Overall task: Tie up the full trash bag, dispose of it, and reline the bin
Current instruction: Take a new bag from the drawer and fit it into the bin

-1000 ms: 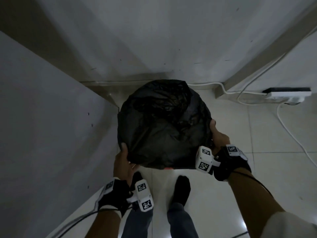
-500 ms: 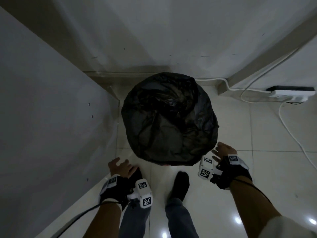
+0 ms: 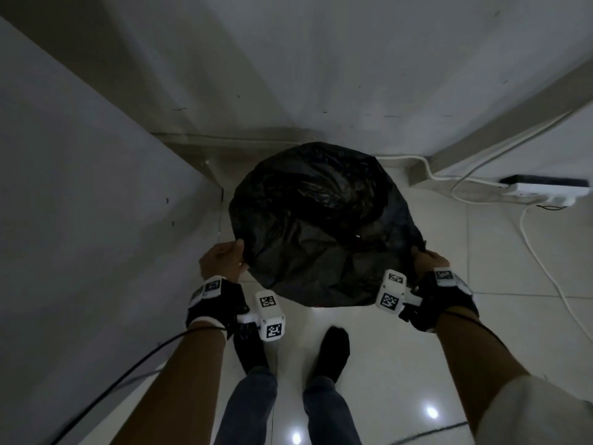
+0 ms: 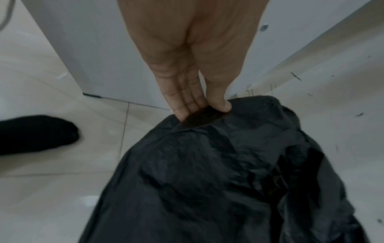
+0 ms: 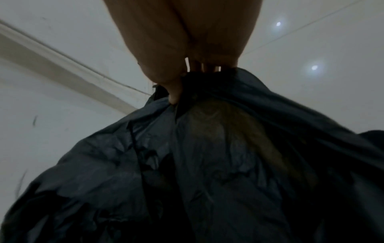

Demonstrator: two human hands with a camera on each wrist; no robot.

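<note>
A black trash bag (image 3: pixel 321 226) fills and covers a bin on the tiled floor in a corner; the bin itself is hidden under the plastic. My left hand (image 3: pixel 224 256) pinches the bag's left edge between thumb and fingers, shown close in the left wrist view as the left hand (image 4: pixel 204 106) nipping a fold of the bag (image 4: pixel 228 172). My right hand (image 3: pixel 426 256) grips the bag's right edge. In the right wrist view the right hand (image 5: pixel 178 82) bunches the plastic of the bag (image 5: pixel 207 164), with fingers curled into it.
A grey cabinet panel (image 3: pixel 80 236) stands close on the left and a white wall (image 3: pixel 321 75) behind. A white power strip (image 3: pixel 545 187) with cables (image 3: pixel 539 252) lies on the floor at the right. My feet in dark socks (image 3: pixel 330 351) stand just before the bin.
Half a second ago both hands hung free of the bag, near its front. Now each has gone out to a side and taken hold of the bag's edge.
</note>
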